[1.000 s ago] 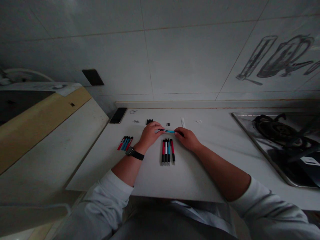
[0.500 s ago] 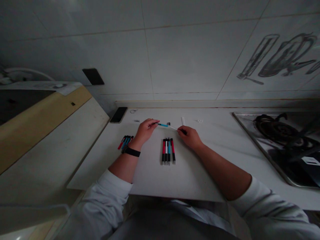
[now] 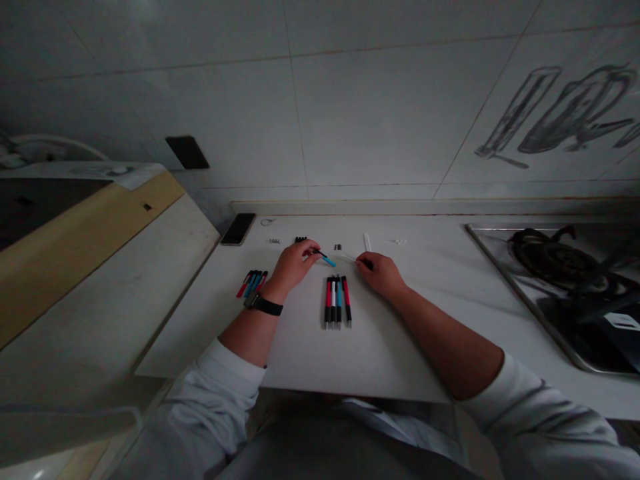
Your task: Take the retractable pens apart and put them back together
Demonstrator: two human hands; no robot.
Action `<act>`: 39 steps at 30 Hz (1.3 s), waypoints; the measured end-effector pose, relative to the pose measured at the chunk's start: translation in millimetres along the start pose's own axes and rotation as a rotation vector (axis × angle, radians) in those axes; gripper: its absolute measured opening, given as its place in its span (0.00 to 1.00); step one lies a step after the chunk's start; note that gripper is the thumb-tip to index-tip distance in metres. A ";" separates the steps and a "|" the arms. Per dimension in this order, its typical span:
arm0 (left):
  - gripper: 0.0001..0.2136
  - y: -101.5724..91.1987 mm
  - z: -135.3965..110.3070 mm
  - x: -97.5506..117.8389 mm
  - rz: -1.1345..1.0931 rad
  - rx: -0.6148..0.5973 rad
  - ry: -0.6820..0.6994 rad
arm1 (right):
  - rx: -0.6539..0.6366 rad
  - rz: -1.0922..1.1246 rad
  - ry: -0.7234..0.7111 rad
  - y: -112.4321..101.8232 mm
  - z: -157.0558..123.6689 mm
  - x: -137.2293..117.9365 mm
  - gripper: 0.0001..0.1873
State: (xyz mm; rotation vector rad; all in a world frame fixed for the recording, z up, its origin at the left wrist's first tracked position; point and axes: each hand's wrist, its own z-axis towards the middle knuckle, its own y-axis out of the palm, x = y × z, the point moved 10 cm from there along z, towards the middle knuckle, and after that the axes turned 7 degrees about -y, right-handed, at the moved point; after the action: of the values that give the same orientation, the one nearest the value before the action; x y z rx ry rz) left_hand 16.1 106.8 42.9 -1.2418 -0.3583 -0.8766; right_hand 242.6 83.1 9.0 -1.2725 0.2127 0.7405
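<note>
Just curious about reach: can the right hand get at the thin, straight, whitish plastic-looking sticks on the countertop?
Probably yes: the thin whitish sticks lie just beyond the right hand, with nothing visible in between. It holds another slim pale stick, though, which might get in the way.

no words, brands or numbers can be read. the white label at the far right, by the stove, bears dark marks too small and blurred to make out.
</note>
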 end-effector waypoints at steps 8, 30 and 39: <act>0.12 -81.8 -2.6 2.3 0.048 0.202 -0.036 | 0.000 0.033 -0.013 1.5 -0.7 1.0 0.10; 0.07 -63.9 -20.5 -97.3 0.588 -0.289 -0.484 | -0.011 0.017 -0.002 1.6 -1.3 2.3 0.12; 0.04 -63.0 -21.2 -103.0 0.552 -0.294 -0.485 | -0.001 0.024 -0.018 0.8 -1.6 1.1 0.13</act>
State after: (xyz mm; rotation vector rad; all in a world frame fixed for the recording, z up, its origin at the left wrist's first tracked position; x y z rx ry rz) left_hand -100.7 122.6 9.0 -1.7194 -0.2503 -0.1470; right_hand 243.4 82.1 7.3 -1.2659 0.2130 0.7731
